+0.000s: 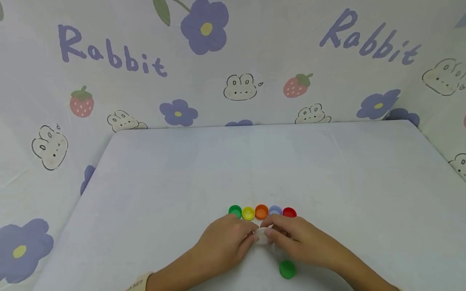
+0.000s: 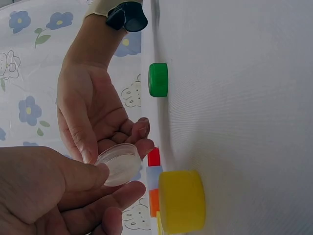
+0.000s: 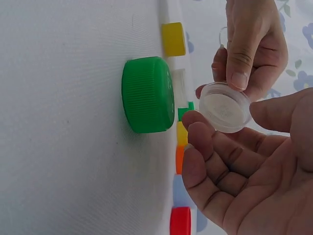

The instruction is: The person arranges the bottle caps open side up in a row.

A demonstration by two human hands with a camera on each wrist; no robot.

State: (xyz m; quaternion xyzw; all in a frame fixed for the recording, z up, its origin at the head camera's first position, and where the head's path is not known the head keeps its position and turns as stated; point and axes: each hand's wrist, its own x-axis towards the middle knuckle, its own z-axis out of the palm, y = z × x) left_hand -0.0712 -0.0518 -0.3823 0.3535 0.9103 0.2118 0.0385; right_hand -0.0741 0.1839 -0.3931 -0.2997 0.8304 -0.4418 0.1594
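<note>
A clear round plastic cap (image 1: 263, 237) is held off the table between the two hands. My left hand (image 1: 227, 238) pinches its left edge, thumb laid over the rim in the left wrist view. On the opposite edge, my right hand (image 1: 303, 240) grips it between the thumb and the fingers behind. The cap's hollow side (image 3: 224, 110) faces the right wrist camera. Close by the right hand, a green cap (image 1: 287, 269) sits on the table. A yellow cap (image 2: 182, 201) stands near the left hand, hidden under it in the head view.
Beyond the hands runs a row of bottle caps: green (image 1: 235, 211), yellow (image 1: 248, 213), orange (image 1: 261, 211), pale blue (image 1: 275, 210) and red (image 1: 289, 212). They stand on a white table (image 1: 255, 165) with a patterned cloth (image 1: 269, 48) behind it.
</note>
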